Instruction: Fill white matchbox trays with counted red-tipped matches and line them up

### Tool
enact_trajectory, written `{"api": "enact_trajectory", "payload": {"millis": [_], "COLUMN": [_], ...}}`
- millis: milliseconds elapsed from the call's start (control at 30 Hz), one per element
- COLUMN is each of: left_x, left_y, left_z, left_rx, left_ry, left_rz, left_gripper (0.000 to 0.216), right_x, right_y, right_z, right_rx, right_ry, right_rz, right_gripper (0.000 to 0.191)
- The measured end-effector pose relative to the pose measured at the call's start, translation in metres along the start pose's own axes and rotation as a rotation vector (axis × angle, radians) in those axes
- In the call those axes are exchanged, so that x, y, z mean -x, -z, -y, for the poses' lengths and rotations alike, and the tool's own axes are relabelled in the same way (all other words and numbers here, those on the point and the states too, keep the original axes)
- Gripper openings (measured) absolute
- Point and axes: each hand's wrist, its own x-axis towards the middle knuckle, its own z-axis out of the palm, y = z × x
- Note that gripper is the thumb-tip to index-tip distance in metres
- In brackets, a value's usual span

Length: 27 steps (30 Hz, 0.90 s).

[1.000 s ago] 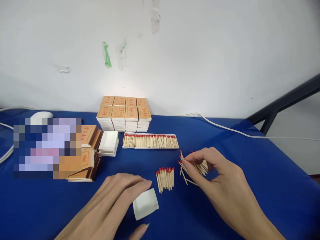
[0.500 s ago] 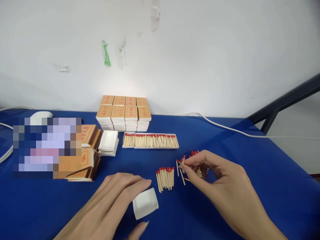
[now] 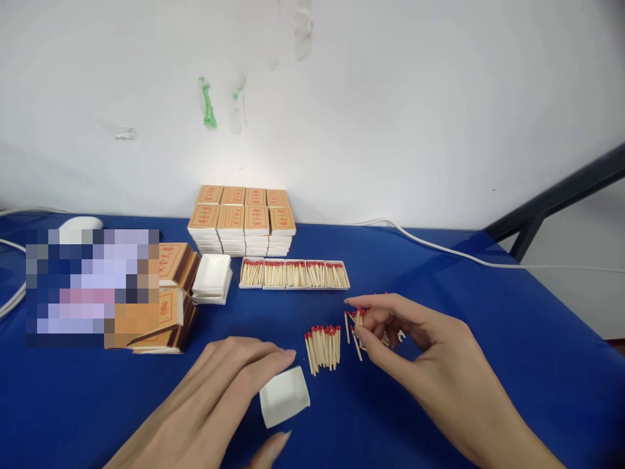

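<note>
My left hand [image 3: 222, 384] lies with its fingers stretched out and thumb apart, around the left side of a small white matchbox tray [image 3: 284, 397]. Its fingertips are at the tray's far edge; whether they touch it I cannot tell. Just right of the tray, a row of red-tipped matches [image 3: 323, 350] is lined up on the table. My right hand [image 3: 415, 348] pinches matches [image 3: 360, 319] between thumb and a bent finger, the index finger lifted clear. Under and behind that hand is a loose pile of matches [image 3: 357, 348], partly hidden by it.
Several filled match trays [image 3: 294, 273] stand in a row. Behind them are stacked matchboxes [image 3: 241, 218]. White trays [image 3: 211, 277] are piled beside flattened orange sleeves [image 3: 170, 309] at left. A white cable [image 3: 439, 255] runs along the blue table [image 3: 424, 260] below the wall.
My right index finger has lifted and straightened away from the thumb, while the thumb and another finger hold the matches. My left hand, the tray and the lined-up matches have not moved.
</note>
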Motion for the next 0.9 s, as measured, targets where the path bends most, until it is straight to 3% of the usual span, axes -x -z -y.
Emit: {"api": "enact_trajectory", "payload": {"millis": [133, 333, 900], "left_x": [0.0012, 0.0037, 0.0041], "left_y": [-0.0006, -0.0014, -0.0001], "left_z": [0.0024, -0.0001, -0.0005], "left_rx": [0.005, -0.011, 0.013], "left_ry": [-0.02, -0.005, 0.029], "left_rz": [-0.018, -0.004, 0.019], "left_gripper": [0.049, 0.048, 0.053], "right_x": [0.0006, -0.0001, -0.0017], "right_y": [0.0007, 0.0011, 0.0048], "right_z": [-0.0013, 0.0003, 0.0024], "right_rx": [0.008, 0.05, 0.029], "right_ry": [-0.009, 0.049, 0.052], "right_rz": [0.02, 0.02, -0.018], "right_gripper": [0.034, 0.014, 0.01]}}
